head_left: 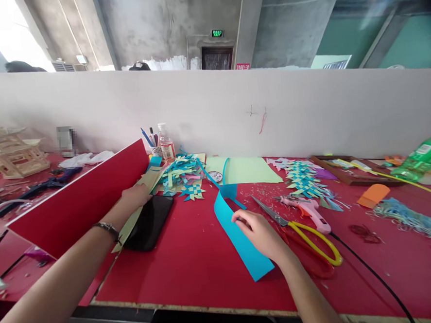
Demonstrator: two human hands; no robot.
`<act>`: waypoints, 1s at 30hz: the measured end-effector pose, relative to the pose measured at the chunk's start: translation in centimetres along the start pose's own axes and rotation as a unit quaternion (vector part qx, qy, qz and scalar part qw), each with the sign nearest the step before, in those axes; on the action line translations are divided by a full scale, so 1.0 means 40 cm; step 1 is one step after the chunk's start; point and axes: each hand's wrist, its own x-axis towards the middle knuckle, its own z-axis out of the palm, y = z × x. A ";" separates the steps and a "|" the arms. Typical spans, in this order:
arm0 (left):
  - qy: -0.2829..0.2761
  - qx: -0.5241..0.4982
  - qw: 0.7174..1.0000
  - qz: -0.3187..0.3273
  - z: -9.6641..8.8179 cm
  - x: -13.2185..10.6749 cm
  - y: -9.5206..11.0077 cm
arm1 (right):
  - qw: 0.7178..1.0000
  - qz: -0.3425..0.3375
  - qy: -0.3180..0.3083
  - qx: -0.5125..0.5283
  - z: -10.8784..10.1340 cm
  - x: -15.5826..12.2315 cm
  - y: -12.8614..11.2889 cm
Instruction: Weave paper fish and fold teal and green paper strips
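At the left, my left hand (139,194) has its fingers closed on a long strip of yellowish-green paper (154,177), beside the black phone (151,224). My right hand (254,227) lies over a wide folded strip of blue paper (238,245), thumb and fingers pinched at its edge; the exact grip is partly hidden. Thin blue strips rise behind the wide one. Close to the right hand are scissors (307,236) with yellow and red handles, blades apart, and a pink glue gun (308,209). A pile of cut blue and green strips (181,171) sits past the left hand.
A red board (89,198) stands tilted at the left, by a wooden model building (12,149). Behind are a clear bottle (166,144), a pen cup (156,150) and pale green sheets (252,170). A woven paper piece (306,178) and a green bottle (421,156) lie right.
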 end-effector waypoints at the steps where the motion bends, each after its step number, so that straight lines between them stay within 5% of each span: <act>1: -0.014 0.010 0.999 -0.032 -0.005 -0.001 -0.007 | 1.000 -0.001 -0.003 0.002 0.001 0.000 0.002; 4: -0.031 0.050 0.995 -0.080 -0.022 0.001 -0.004 | 1.000 -0.002 -0.013 0.003 0.002 0.002 0.009; 7: -0.009 0.065 0.997 -0.035 -0.038 -0.008 0.050 | 1.000 -0.013 -0.015 0.000 -0.006 0.002 0.003; 10: 0.012 0.056 0.993 0.105 -0.057 -0.057 0.155 | 0.998 -0.042 0.014 -0.052 -0.021 -0.006 -0.042; 12: 0.089 0.058 0.955 0.276 -0.067 -0.114 0.232 | 0.984 -0.097 0.023 -0.145 -0.028 -0.020 -0.092; 14: 0.121 0.076 0.912 0.384 -0.068 -0.174 0.292 | 0.943 -0.193 0.023 -0.269 -0.030 -0.041 -0.145; 17: 0.149 0.118 0.870 0.456 -0.047 -0.237 0.333 | 0.868 -0.317 0.042 -0.380 -0.027 -0.081 -0.193; 23: 0.127 0.153 0.843 0.500 0.039 -0.268 0.322 | 0.843 -0.347 0.036 -0.410 -0.038 -0.138 -0.116; 30: 0.086 0.096 0.892 0.433 0.126 -0.316 0.370 | 0.898 -0.234 -0.018 -0.373 0.035 -0.158 -0.044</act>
